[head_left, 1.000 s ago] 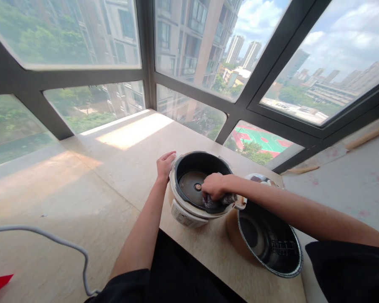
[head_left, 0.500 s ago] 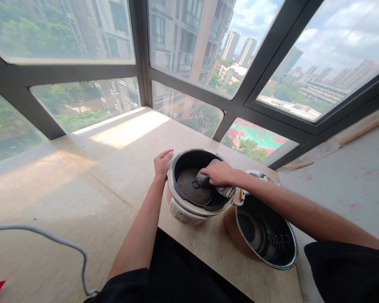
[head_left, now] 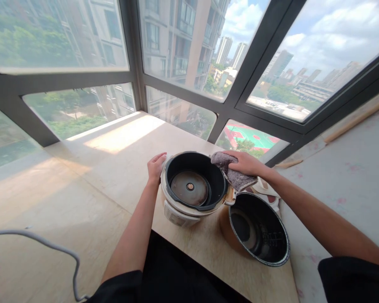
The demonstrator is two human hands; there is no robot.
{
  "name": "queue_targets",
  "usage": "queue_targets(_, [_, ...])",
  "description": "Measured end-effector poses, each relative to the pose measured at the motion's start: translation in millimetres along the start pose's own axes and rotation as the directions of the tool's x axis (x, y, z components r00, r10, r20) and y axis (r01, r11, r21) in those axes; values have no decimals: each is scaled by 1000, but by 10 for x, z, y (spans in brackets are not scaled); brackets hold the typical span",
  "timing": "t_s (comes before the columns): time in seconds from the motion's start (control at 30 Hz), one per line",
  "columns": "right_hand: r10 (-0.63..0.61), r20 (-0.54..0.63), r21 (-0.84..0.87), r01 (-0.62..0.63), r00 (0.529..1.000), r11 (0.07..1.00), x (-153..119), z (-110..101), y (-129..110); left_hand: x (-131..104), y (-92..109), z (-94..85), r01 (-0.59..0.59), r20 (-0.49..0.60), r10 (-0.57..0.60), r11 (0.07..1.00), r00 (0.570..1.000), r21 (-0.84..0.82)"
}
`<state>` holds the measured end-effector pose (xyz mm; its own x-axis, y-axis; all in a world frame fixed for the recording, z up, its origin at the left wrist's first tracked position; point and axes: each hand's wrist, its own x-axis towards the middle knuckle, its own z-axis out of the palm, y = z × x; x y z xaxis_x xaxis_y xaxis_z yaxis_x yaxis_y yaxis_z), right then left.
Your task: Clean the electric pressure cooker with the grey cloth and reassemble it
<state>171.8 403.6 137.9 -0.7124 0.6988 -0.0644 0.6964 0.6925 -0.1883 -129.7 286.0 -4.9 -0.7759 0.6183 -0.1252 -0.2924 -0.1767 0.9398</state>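
Note:
A white cooker body (head_left: 180,214), an electric rice or pressure cooker without its inner pot, stands on the stone ledge. Its dark inside shows a round heating plate (head_left: 189,189) with a small centre knob. My left hand (head_left: 157,167) is closed around the cooker's left side at the rim; the part it grips is mostly hidden. My right hand (head_left: 244,163) holds a grey-brown cloth (head_left: 227,166) bunched up at the right rim. The black inner pot (head_left: 259,227) lies tilted to the right of the cooker, its opening facing me.
Behind the inner pot lie white parts (head_left: 268,189), partly covered by my right arm. A grey cable (head_left: 50,244) runs along the ledge (head_left: 82,193) at the left. Framed windows (head_left: 183,113) border the back, and a patterned wall (head_left: 344,181) stands at the right.
My right hand has lifted the cloth out of the cooker's inside, up and right to its rim. My left hand stays at the left side. The view has shifted slightly.

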Motion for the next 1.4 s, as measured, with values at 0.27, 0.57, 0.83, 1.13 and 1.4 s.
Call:
queue_targets(0.27, [66, -74, 220, -48, 995, 974, -524, 364, 172, -12, 9, 12, -16, -19, 17, 1000, 1000, 19])
queue_targets(0.57, [145, -271, 286, -64, 952, 956, -943, 620, -124, 17, -8, 0, -29, -24, 30, 999, 999, 39])
queue_targets(0.83, [-92, -236, 37, 104, 967, 994, -1051, 740, -626, 34, -9, -9, -20, -27, 23, 995, 999, 93])
queue_targets(1.13, [-173, -586, -82, 154, 791, 985, -837, 295, -43, 3, -24, 15, -21, -33, 23, 997, 999, 77])
queue_targets(1.4, [-133, -735, -19, 176, 664, 984, -715, -106, 268, 23, -47, 9, -39, -23, 40, 998, 999, 47])
